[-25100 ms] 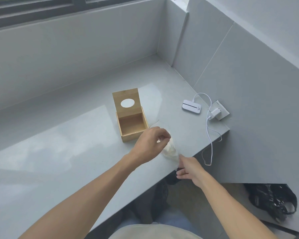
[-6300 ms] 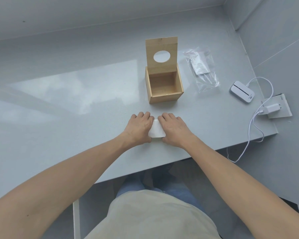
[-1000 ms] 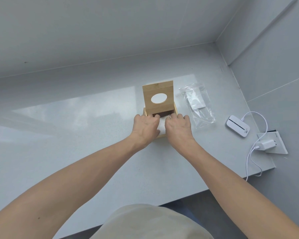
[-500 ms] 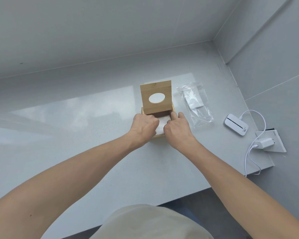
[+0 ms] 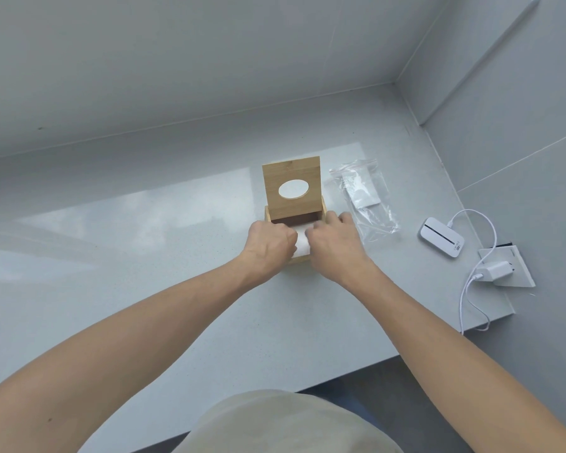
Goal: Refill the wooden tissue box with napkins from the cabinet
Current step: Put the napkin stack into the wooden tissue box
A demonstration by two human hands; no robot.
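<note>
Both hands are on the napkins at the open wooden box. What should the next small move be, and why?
Probably press the napkins down flat into the wooden box. Both the left hand and right hand grip the stack, which stands above the box's front rim, while the lid stands open.

Head-worn wide-angle view looks steeply down, close over the grey counter (image 5: 144, 256).

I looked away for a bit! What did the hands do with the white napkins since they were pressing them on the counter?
Both hands, left hand and right hand, carried the napkins forward and are pushing them into the wooden box. The lid stays up; plastic bag and charger unmoved.
</note>
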